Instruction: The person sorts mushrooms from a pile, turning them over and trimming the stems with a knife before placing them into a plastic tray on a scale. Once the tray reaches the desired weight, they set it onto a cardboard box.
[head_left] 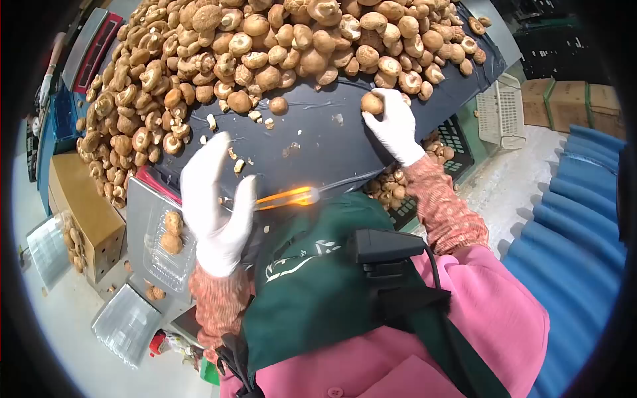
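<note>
My right hand [395, 128], in a white glove, grips a brown shiitake mushroom [371, 103] between thumb and fingers at the front edge of the pile [279, 43]. My left hand [219, 202], also gloved, hangs with thumb and fingers apart and nothing between them. Just below and left of it, a clear plastic tray [166, 255] holds two mushrooms [172, 233]. An orange two-armed tool [285, 198], like small snips, lies near my apron, right of my left thumb; its exact kind is blurred. Cut stem pieces [239, 166] are scattered on the dark table cover [298, 142].
Below the table's right edge stands a dark crate [458, 142] with mushrooms in it. A white basket [499, 109] and cardboard boxes [570, 103] are farther right. At left are a cardboard box [86, 215] and stacked clear trays [126, 322].
</note>
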A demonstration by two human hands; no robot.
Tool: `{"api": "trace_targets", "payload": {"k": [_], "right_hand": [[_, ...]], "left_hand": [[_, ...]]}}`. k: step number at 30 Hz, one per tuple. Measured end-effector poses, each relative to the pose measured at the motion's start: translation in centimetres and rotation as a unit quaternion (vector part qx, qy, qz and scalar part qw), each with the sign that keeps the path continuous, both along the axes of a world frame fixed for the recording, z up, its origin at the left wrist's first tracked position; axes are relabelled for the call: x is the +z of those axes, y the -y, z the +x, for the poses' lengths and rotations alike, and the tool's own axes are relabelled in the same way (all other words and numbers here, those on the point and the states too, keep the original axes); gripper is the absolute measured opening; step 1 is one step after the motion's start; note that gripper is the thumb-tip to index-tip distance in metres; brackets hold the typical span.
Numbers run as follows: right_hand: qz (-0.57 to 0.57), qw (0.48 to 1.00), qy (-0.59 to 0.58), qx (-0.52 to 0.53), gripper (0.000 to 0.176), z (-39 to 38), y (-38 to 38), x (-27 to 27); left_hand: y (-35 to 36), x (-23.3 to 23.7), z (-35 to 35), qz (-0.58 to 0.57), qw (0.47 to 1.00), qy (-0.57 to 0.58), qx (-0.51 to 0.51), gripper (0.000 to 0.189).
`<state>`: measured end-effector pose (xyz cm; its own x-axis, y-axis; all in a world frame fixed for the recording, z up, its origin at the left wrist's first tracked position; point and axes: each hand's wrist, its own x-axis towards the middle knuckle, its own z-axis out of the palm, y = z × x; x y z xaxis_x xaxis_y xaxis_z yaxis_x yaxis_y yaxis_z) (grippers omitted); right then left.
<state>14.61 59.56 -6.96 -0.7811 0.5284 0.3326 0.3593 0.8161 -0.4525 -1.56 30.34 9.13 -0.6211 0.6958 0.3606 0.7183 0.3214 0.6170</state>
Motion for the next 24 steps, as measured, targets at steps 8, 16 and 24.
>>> {"api": "trace_targets", "payload": {"k": [8,16,24], "right_hand": [[-0.818,0.558,-0.136,-0.033,0.049,-0.8,2.9,6.8],[-0.734,0.678,-0.022,0.011,0.053,0.0,5.3,9.1],[-0.462,0.883,-0.023,-0.077,0.030,2.4,2.8,6.3]], "left_hand": [[-7.6,-5.8,2.4,0.077,0.824,0.556,-0.078,0.043],[-9.6,-6.6,4.0,0.144,0.713,0.676,-0.115,0.061],[-8.8,-7.0,4.7,0.172,0.693,0.695,-0.089,0.058]]}}
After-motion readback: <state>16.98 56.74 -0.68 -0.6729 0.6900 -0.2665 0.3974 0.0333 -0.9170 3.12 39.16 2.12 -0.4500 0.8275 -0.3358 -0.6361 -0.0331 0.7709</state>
